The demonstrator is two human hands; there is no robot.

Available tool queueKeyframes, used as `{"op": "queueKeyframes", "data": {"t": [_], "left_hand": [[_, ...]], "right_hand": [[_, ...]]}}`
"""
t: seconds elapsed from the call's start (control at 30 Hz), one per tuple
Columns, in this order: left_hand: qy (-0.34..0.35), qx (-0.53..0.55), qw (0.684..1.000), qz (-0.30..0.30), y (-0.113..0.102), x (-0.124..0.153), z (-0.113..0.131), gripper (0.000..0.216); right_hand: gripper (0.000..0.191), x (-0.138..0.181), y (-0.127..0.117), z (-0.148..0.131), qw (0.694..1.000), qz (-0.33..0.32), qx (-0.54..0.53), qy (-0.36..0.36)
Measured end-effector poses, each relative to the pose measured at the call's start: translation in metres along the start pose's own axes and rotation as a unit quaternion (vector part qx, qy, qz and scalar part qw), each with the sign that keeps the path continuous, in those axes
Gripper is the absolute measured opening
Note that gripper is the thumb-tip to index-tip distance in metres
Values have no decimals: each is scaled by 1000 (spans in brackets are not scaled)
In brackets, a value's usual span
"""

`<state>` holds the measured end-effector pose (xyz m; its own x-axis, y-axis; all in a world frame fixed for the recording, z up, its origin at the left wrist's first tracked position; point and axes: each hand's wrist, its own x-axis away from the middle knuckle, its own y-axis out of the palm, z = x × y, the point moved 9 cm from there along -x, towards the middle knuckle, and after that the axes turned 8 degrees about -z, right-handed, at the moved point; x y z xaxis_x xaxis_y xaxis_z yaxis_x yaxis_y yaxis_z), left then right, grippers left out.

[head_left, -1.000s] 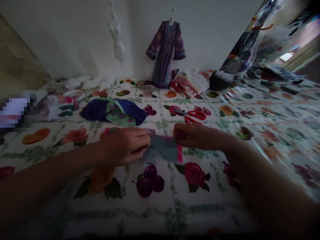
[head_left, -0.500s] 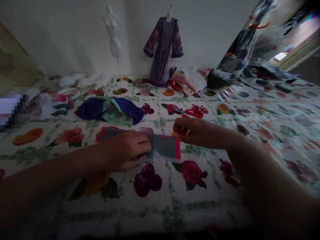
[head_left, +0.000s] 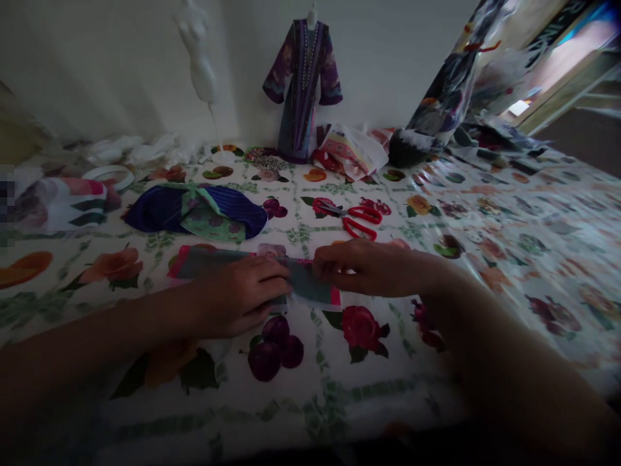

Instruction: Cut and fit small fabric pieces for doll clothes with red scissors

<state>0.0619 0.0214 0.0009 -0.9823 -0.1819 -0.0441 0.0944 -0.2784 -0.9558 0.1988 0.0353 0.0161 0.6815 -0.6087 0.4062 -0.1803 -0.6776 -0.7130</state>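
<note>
A strip of grey-green fabric [head_left: 308, 283] with a pink border [head_left: 334, 297] lies on the tablecloth between my hands. Its far-left end [head_left: 204, 262] runs under my left hand [head_left: 237, 296], whose fingers curl over the cloth. My right hand [head_left: 369, 268] pinches the strip's upper edge from the right, fingertips close to my left fingers. The part of the strip beneath both hands is hidden. Red-handled scissors [head_left: 354, 219] lie just beyond my right hand, untouched.
A shiny floral tablecloth [head_left: 402, 382] covers the table. Beyond it are a navy striped fabric bundle [head_left: 194, 213], a miniature robe on a stand [head_left: 301, 84], a white mannequin form [head_left: 196, 58], and patterned fabric pieces [head_left: 61, 204]. A printed fabric roll [head_left: 446, 90] leans at the back right.
My right hand has moved left and down onto the strip, closer to my left hand. The whole scene has shifted left and up in view.
</note>
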Motion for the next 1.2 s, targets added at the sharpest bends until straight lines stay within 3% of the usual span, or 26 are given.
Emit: {"op": "queueKeyframes", "data": {"t": [0.23, 0.37, 0.57, 0.83, 0.9, 0.97, 1.1, 1.2], "left_hand": [[-1, 72, 997, 5, 1, -2, 5, 30], [-5, 64, 997, 31, -4, -2, 4, 30], [4, 46, 999, 11, 3, -3, 1, 27], [20, 58, 998, 12, 4, -5, 7, 24], [21, 71, 997, 21, -5, -4, 3, 25], [2, 88, 994, 59, -28, 1, -10, 25], [-147, 83, 973, 157, -92, 29, -55, 20], [-232, 112, 962, 89, -105, 44, -81, 21]], "right_hand": [[13, -1, 2, 2, 999, 1, 31, 25], [12, -1, 3, -4, 1000, 3, 24, 6], [16, -1, 6, 1, 999, -9, 35, 32], [13, -3, 11, -4, 999, -30, 11, 14], [13, -4, 12, -5, 999, -27, 6, 17], [14, -5, 7, -6, 1000, 7, 7, 11], [20, -5, -8, 7, 995, 103, 13, 6], [20, -9, -15, 30, 986, 161, 31, 33]]}}
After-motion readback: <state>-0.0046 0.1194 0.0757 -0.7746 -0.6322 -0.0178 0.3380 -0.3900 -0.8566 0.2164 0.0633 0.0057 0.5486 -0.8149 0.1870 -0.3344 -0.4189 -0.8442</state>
